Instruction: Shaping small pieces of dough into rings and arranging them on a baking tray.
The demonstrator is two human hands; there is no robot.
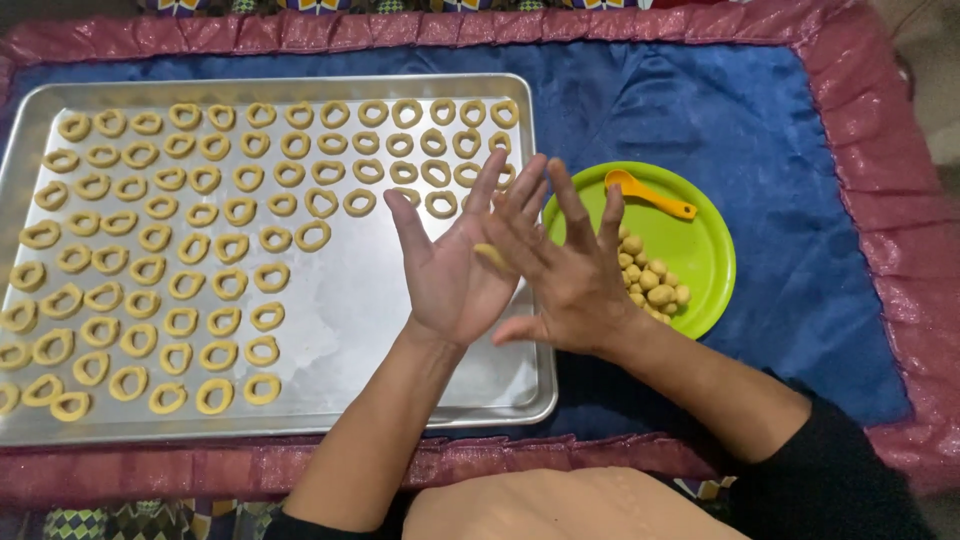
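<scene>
The left hand (452, 268) is lying palm-up and the right hand (568, 265) is pressing across it, fingers spread flat, with a small piece of dough (490, 255) showing between the two palms above the tray's right edge. It is looking soft and light, likely easy to squash or smear, so the flats of the palms seem the best hold. Dough rings (180, 250) are filling the left and top of the tray (380, 330), leaving bare metal lower right, while the green plate (700, 250) of dough balls (648, 280) is sitting just beside.

My right hand (575, 275) hides most of dough piece (490, 257) and green plate's (700, 215) left rim; tray (300, 88) corner cropped at left.
</scene>
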